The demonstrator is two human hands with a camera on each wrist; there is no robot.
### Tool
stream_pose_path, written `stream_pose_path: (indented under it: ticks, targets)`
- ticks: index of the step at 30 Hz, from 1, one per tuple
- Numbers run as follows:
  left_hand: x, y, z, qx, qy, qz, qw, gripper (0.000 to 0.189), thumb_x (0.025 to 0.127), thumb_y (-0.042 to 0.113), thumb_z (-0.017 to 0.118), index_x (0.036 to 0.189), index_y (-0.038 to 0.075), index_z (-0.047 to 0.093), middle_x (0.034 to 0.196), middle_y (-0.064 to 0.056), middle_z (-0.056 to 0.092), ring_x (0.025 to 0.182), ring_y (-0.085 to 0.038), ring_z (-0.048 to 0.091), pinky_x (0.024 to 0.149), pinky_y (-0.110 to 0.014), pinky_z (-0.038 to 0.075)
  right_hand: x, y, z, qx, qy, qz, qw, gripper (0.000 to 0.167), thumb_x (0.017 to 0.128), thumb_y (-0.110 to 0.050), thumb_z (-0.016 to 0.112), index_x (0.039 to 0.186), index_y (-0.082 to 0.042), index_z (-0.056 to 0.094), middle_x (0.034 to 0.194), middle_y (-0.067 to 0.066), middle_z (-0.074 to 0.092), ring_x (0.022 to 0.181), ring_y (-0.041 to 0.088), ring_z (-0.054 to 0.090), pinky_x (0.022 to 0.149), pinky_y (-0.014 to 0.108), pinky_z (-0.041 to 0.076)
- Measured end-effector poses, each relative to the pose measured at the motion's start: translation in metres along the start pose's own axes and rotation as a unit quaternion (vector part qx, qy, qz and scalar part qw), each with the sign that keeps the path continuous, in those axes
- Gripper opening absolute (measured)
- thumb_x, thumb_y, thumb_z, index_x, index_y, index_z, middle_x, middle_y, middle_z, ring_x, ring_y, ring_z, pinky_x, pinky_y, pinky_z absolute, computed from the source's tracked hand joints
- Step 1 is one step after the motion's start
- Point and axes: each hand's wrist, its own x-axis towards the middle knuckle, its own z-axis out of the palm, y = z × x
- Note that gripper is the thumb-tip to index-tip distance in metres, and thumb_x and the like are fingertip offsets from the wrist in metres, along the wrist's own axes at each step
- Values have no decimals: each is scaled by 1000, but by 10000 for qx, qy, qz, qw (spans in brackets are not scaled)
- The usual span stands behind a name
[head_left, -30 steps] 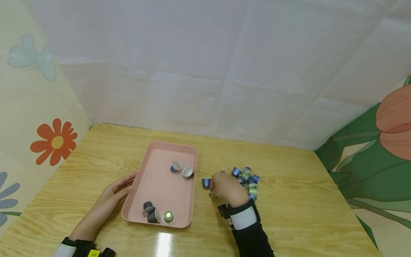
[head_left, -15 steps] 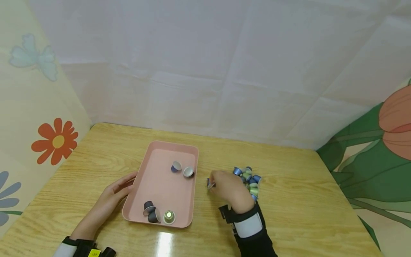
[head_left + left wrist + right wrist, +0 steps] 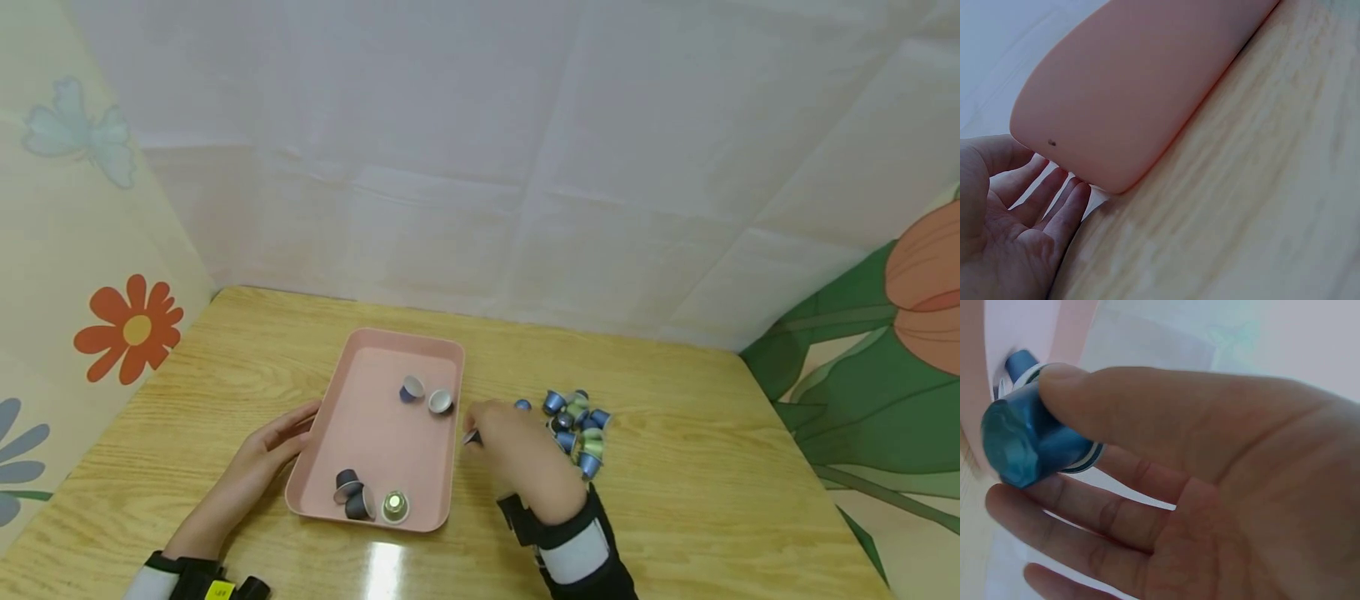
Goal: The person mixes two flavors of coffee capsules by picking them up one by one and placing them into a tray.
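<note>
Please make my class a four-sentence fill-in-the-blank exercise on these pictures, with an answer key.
1. The left hand touches the side of a ____ tray.
2. The right hand pinches a capsule whose colour is ____.
3. Inside the tray lie ____ small capsules.
4. In the head view, the pile of capsules lies to the ____ of the tray.

Missing words: pink; blue; five; right.

There's a yellowish wooden tabletop (image 3: 697, 450) here, with a pink tray (image 3: 367, 425) on it. Near that, blue and green capsules (image 3: 577, 412) lie heaped together.
</note>
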Motion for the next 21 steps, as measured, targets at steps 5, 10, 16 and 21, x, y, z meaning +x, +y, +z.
stream_pose_path:
  ticks: [5,10,16,21]
  targets:
    - [-1,0,-1,63,13,-75,10000,55,104,22,54,149,-4,38,148,-27,41,115,10,50,93,-12,43,2,-8,8,-105,166,-429,9989,13,87,-14,77,98,-9,72,96,3,70,84,16,65,72,30,55]
    - [-1,1,-1,58,-6,-119,9999,55,104,23,54,150,-3,38,148,-26,41,115,10,50,94,-12,42,2,-19,13,-358,226,-731,9964,16,86,-16,78,101,-11,72,96,0,70,85,15,65,71,28,54]
    - [1,2,0,76,27,-140,9999,55,104,23,54,150,-3,38,148,-26,41,114,11,50,94,-11,42,2,-30,18,-753,248,-1200,9896,16,86,-17,78,100,-12,71,93,-1,68,82,14,64,73,29,54]
    - [0,1,0,16,45,-133,9999,55,103,21,55,149,-4,38,147,-28,42,114,10,51,93,-12,43,0,-39,25,-1037,107,-1499,9832,16,86,-15,78,102,-13,73,91,-3,67,81,11,62,74,25,53]
